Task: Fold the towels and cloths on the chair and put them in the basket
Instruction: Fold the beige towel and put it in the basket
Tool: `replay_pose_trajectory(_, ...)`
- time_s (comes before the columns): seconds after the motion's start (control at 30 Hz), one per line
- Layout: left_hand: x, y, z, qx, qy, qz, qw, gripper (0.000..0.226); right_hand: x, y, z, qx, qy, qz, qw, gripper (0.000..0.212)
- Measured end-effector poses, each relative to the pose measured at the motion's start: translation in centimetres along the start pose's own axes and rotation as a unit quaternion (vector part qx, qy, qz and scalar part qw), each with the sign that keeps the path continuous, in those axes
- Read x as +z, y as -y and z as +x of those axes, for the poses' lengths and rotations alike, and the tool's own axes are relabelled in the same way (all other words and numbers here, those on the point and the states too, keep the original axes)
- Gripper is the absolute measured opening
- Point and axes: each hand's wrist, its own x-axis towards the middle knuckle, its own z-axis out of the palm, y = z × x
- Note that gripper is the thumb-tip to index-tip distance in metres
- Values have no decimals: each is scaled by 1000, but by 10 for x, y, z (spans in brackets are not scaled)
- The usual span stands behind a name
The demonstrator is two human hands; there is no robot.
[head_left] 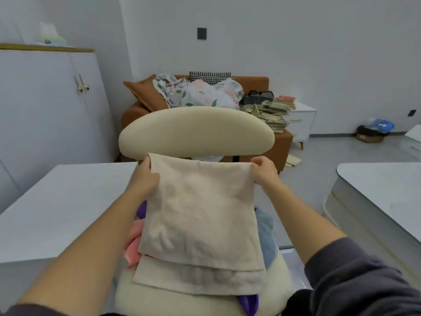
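A beige towel [200, 215], folded double with the front layer ending short of the back one, hangs above the seat of a cream chair [196, 131]. The left hand [145, 176] pinches its upper left corner and the right hand [264, 169] its upper right, each grip closed on the fabric. A pink cloth [134, 242], a blue cloth [266, 233] and a purple cloth [249, 304] lie beneath on the seat.

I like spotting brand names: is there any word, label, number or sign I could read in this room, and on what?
Nothing here is legible.
Covers in the stack of books: too blurred to read.
Print on the blue bag: too small to read.
Markings on the tissue pack: blurred.
Faint pattern on the beige towel: no letters made out.
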Motion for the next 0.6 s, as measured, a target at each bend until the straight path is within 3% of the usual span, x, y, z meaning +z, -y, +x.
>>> replay_pose_trajectory(0.13,7,17,-20,-1,21,80,997,78,11,-23,-24,-37,66,-64,995,40)
replay_pose_trajectory(0.2,10,23,-42,36,27,120,992,72,14,-34,-44,-73,91,-97,988,42)
replay_pose_trajectory(0.4,18,65,-99,100,17,223,970,62,19,-65,-105,-164,132,-115,971,25)
replay_pose_trajectory(0.5,18,78,-120,217,-40,292,931,51,11,-82,-126,-236,147,-140,950,27)
replay_pose_trajectory(0.6,21,93,-138,364,-6,329,871,56,2,-98,-143,-277,207,-206,915,54)
